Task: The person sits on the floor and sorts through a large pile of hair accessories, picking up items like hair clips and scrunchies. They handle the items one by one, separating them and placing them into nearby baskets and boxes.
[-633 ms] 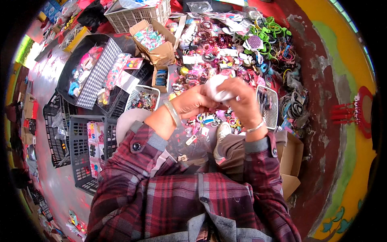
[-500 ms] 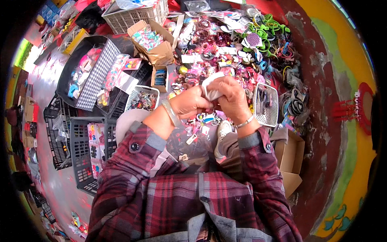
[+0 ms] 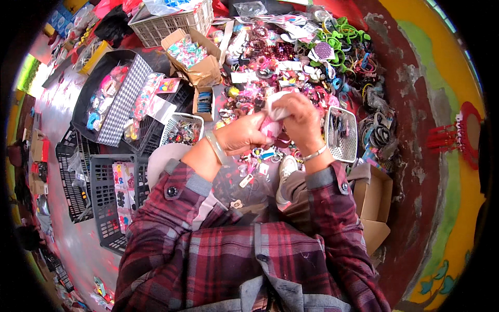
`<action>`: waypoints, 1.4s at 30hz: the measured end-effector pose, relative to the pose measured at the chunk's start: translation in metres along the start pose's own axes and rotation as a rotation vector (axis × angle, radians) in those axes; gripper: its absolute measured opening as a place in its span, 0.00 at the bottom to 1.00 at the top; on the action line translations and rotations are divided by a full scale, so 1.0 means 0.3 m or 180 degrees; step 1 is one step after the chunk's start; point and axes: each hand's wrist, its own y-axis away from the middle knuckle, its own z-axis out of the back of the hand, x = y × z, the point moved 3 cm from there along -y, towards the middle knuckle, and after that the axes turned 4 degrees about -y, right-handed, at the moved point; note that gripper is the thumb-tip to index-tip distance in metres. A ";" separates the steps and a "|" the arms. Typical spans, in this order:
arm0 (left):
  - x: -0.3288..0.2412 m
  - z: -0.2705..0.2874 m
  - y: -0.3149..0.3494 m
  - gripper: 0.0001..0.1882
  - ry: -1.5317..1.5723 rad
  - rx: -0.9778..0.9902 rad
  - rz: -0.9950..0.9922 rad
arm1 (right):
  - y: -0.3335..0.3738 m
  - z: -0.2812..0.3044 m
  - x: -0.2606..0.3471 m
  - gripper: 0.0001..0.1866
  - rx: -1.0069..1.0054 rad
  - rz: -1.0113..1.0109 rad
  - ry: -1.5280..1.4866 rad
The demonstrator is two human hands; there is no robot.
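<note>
My two hands meet over a wide pile of hair accessories [image 3: 291, 67]. Between the thumb and fingers of my left hand [image 3: 240, 135] is a small pink item [image 3: 269, 127]; its exact kind cannot be made out. My right hand [image 3: 302, 120] is closed on a white cloth [image 3: 275, 104], which touches the top of the pink item. Several bright hair ties and clips lie just below the hands.
White perforated baskets stand left [image 3: 183, 120] and right [image 3: 341, 134] of my hands. A cardboard box [image 3: 215, 73] of small packets sits beyond, with a houndstooth case [image 3: 125, 99] and a dark crate [image 3: 106, 203] at left. An open carton [image 3: 371, 208] is by my right arm.
The pink item now shows in my left hand, where the cloth and fingers covered it before. My right hand has shifted slightly right with the cloth.
</note>
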 end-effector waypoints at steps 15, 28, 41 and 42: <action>-0.022 0.026 -0.014 0.17 0.1260 -0.1044 -0.0316 | 0.007 0.045 0.053 0.16 -0.0142 -0.0107 -0.0716; -0.017 0.007 -0.011 0.15 0.0622 -0.0847 -0.0304 | -0.019 0.122 -0.009 0.15 -0.0677 -0.0251 0.0368; -0.024 0.010 -0.013 0.18 0.1154 -0.0559 -0.0354 | 0.028 0.139 -0.246 0.12 -0.1315 -0.1608 -0.1416; -0.027 0.016 -0.013 0.18 0.1285 -0.0509 -0.0417 | 0.025 0.147 -0.208 0.14 -0.1330 -0.1623 -0.1733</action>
